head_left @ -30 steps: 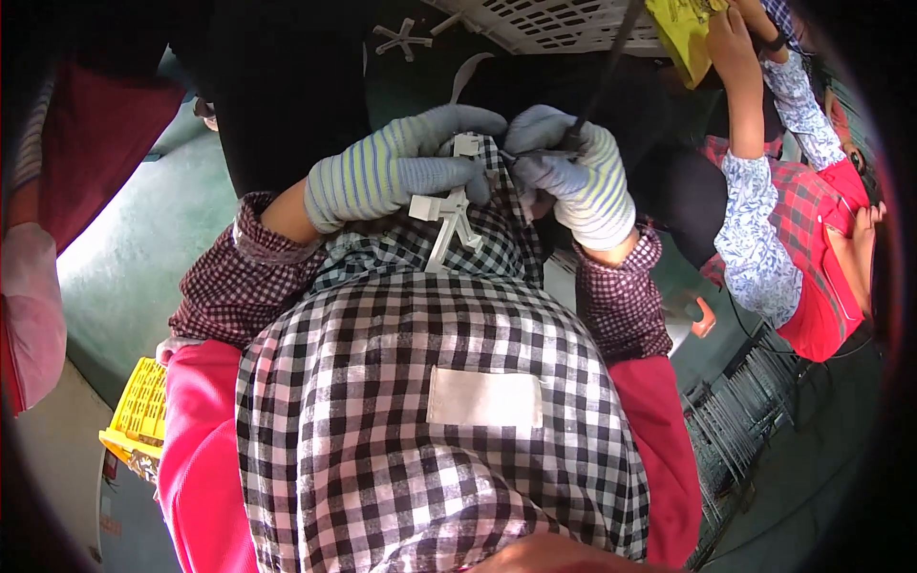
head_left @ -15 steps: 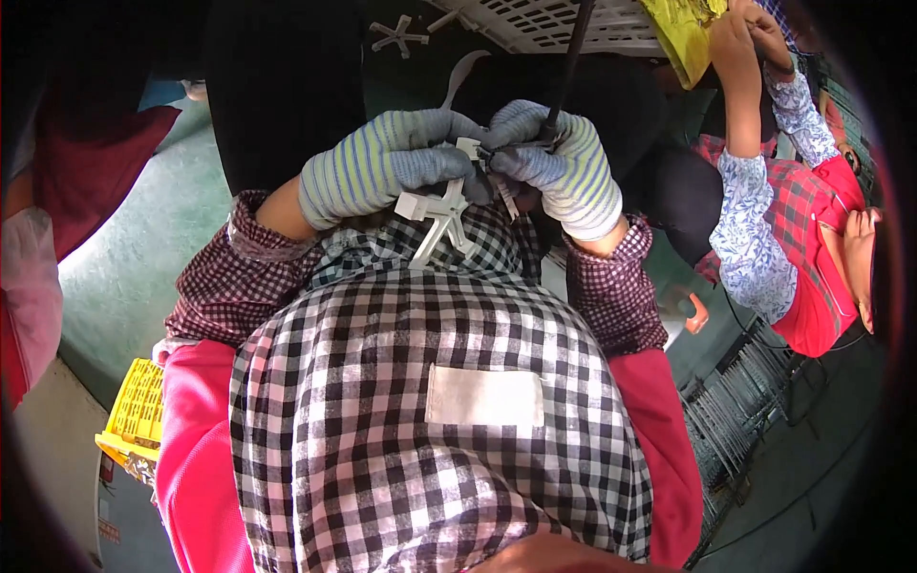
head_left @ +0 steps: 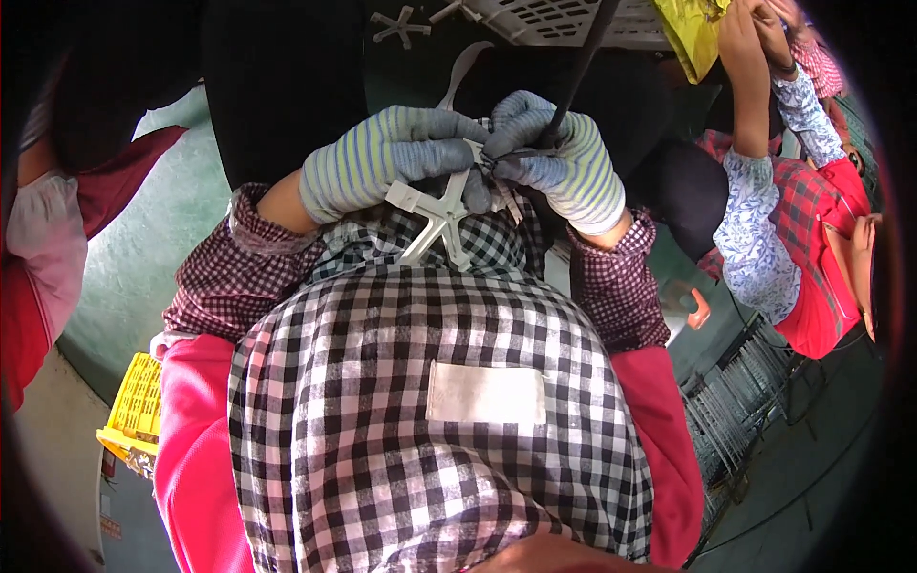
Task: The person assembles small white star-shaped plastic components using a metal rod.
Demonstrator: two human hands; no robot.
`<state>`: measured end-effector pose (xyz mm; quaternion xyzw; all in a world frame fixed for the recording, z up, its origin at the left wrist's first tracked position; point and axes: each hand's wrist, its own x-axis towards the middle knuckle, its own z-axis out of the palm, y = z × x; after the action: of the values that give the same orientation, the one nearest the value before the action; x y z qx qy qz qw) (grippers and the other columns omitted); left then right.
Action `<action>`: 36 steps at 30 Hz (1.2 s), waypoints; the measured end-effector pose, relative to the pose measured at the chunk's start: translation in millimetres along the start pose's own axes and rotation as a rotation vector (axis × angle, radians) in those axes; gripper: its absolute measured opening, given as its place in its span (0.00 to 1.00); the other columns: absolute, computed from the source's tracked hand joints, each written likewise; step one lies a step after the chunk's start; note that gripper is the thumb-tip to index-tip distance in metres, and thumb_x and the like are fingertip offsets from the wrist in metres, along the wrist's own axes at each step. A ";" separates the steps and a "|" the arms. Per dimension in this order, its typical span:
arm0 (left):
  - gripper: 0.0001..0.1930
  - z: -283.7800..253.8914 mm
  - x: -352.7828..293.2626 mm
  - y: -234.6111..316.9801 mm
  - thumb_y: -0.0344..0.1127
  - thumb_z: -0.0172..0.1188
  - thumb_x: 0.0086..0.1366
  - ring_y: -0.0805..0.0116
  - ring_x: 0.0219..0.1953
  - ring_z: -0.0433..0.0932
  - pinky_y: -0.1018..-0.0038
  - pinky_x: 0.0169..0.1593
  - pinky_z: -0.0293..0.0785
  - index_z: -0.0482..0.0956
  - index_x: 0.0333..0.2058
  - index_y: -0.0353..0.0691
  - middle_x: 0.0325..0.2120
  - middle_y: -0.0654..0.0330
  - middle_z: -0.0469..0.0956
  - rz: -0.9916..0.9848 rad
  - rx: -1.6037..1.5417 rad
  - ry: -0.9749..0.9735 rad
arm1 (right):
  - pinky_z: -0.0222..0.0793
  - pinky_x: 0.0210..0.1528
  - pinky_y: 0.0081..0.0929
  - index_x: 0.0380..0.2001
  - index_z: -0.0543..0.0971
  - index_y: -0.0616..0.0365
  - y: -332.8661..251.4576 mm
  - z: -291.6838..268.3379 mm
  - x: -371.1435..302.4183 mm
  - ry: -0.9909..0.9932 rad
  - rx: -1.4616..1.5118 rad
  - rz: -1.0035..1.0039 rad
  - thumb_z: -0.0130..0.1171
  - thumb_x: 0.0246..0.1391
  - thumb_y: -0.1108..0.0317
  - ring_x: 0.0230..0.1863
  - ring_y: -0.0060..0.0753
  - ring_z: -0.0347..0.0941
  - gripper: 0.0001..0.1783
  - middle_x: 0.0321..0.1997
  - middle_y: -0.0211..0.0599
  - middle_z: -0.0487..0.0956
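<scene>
Gripping a white star-shaped piece (head_left: pixel 440 209) by its upper arm in the gloved left hand (head_left: pixel 392 158), over the checked apron (head_left: pixel 368 329), and a dark rod (head_left: pixel 583 72) in the gloved right hand (head_left: pixel 570 167) just beside; noting a pale patch (head_left: pixel 485 392) and reddish print (head_left: pixel 111 527) at lower left, both unreadable.

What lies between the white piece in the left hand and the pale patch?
In the head view, only checked cloth lies between the white piece and the pale patch.

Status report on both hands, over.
Left hand holds white star-shaped frame. Right hand holds dark rod at frame's top arm. Gloved fingertips hide contact point.
</scene>
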<state>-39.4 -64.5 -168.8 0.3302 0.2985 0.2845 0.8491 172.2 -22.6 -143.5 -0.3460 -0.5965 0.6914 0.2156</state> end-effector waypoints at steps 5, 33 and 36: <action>0.20 -0.4 2.6 -0.6 0.44 0.54 0.60 0.71 0.33 0.78 0.79 0.40 0.73 0.73 0.43 0.32 0.31 0.55 0.79 0.021 0.013 -0.010 | 0.67 0.36 0.18 0.29 0.79 0.60 -0.7 1.0 -0.3 0.004 0.062 0.069 0.66 0.41 0.72 0.32 0.23 0.72 0.09 0.31 0.31 0.75; 0.10 7.8 8.9 -14.6 0.32 0.51 0.64 0.74 0.28 0.77 0.77 0.35 0.74 0.72 0.42 0.34 0.27 0.57 0.78 0.124 -0.188 -0.020 | 0.68 0.42 0.19 0.40 0.75 0.59 -0.8 11.6 -7.0 0.198 0.014 0.143 0.67 0.42 0.68 0.36 0.20 0.71 0.20 0.34 0.29 0.76; 0.10 7.6 8.7 -18.9 0.32 0.50 0.65 0.73 0.28 0.77 0.77 0.35 0.75 0.71 0.42 0.34 0.28 0.57 0.78 0.151 -0.195 -0.035 | 0.67 0.42 0.19 0.42 0.74 0.59 -3.8 14.7 -11.1 0.200 0.082 0.239 0.66 0.44 0.65 0.36 0.20 0.71 0.21 0.34 0.29 0.76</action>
<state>-23.0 -73.3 -180.8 0.2724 0.2288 0.3694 0.8585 168.4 -39.7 -136.6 -0.4726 -0.4979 0.6980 0.2039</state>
